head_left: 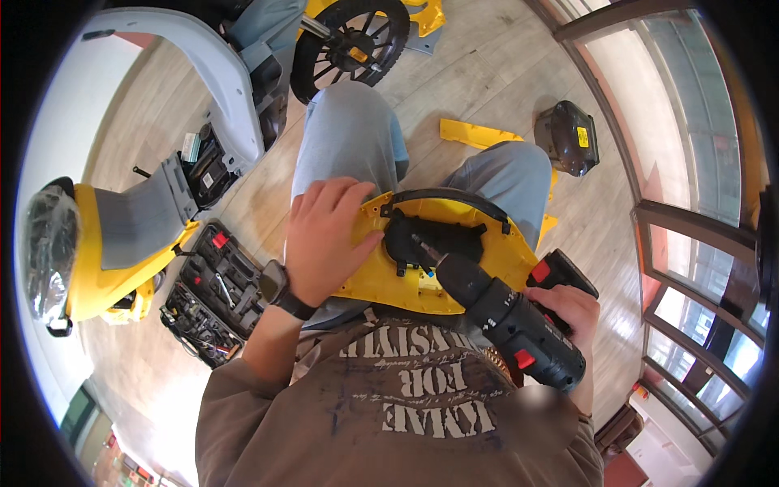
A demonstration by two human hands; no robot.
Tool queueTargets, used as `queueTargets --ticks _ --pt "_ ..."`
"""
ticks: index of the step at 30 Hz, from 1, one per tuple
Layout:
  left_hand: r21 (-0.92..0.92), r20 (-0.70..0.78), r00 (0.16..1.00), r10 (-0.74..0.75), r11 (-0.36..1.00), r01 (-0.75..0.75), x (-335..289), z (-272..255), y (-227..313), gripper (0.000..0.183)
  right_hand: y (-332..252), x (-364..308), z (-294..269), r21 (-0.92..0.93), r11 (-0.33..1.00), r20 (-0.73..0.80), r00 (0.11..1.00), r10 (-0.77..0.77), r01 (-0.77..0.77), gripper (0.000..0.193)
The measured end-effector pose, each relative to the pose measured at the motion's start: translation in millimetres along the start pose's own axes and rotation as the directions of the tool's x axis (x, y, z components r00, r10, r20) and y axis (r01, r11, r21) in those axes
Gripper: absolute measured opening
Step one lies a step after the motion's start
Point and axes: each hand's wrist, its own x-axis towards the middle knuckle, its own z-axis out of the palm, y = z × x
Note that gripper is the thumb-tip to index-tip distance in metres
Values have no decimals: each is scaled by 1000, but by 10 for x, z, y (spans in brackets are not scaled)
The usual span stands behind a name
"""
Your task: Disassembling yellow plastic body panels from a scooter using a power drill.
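Observation:
A yellow plastic shell panel [365, 272] lies across my lap, its hollow inner side up, with a black plastic part [406, 235] set in it. My left hand [326, 235] rests at the panel's left edge, fingers stretched over my knee and thumb reaching onto the yellow plastic. In my right hand [572, 307] is a black cordless drill [511, 321] with red details, gripped by its handle. Its bit points up and left over the black part; whether the tip touches anything I cannot tell. A black curved strip [450, 195] runs along the panel's far edge.
An opened tool case [213, 284] sits on the floor to the left, near a yellow-grey scooter seat [134, 227] and grey bodywork [219, 73]. Ahead stands a black spoked wheel [350, 49]. A yellow trim piece [479, 132] and a dark glossy box [565, 138] lie ahead right, near windows.

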Motion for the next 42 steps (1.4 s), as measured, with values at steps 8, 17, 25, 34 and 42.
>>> queueTargets --ticks 8,17,25,34,42 --pt "-110 -62 995 -84 991 77 -34 228 -6 31 71 162 16 -8 998 52 997 57 -56 39" --pt "-139 -136 989 -59 989 40 -55 262 -34 25 32 357 15 -24 999 125 992 31 -29 41" --pt "-161 -160 985 -62 986 36 -60 273 -46 26 -142 550 -11 -80 995 223 972 74 -57 44" --pt "-196 -185 982 -40 981 3 -66 279 -76 25 -268 647 7 -125 991 262 961 89 -58 42" --pt "-213 -197 980 -14 977 -29 -65 268 -94 27 -416 727 -16 -191 980 277 955 103 -50 42"
